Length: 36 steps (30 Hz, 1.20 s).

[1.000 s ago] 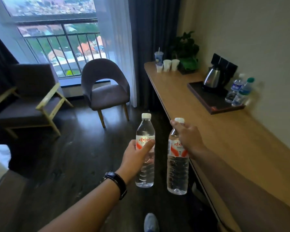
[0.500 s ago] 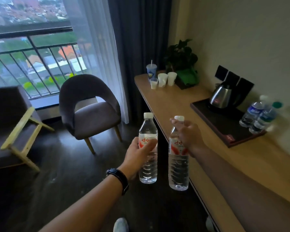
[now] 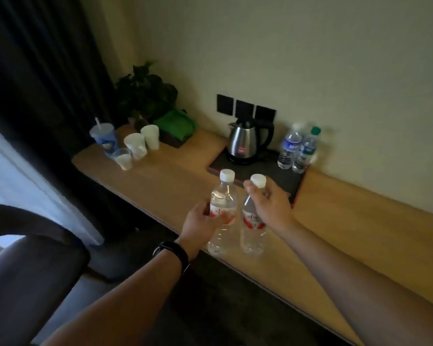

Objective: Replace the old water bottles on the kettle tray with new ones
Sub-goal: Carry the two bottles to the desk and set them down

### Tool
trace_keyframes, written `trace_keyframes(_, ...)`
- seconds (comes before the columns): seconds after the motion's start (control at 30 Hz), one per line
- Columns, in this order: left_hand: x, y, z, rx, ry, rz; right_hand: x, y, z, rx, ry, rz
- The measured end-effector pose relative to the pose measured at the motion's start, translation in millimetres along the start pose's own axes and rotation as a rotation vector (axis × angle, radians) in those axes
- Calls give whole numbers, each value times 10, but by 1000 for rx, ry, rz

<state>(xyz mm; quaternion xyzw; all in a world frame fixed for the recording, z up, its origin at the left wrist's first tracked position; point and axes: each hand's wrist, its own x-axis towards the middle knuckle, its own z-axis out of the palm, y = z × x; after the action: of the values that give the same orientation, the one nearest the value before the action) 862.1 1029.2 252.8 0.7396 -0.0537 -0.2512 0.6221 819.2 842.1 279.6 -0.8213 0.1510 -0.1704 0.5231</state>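
Two new bottles are held upright in front of the kettle tray [image 3: 289, 179]: the left hand [image 3: 198, 227] wraps one [image 3: 221, 208], the right hand [image 3: 270, 204] pinches the other [image 3: 253, 221] by its neck. Two old bottles [image 3: 296, 148] stand at the tray's far right corner, beside one kettle [image 3: 246, 141], well apart from either grip.

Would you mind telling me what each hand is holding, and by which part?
The left hand grips one new bottle around its labelled middle; the right hand holds the other new bottle by its neck and shoulder, just under the cap.
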Motion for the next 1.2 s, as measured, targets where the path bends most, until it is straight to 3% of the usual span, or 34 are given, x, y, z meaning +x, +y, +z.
trace_keyframes(0.2,814,91,290,239,-256,36,280,522,-185,-40,82,-12)
trace_keyframes(0.6,2010,-173,905,344,-467,5,723,1405,-243,160,223,149)
trace_keyframes(1.2,2475,-229,861,397,-683,32,787,1235,-224,-126,384,208)
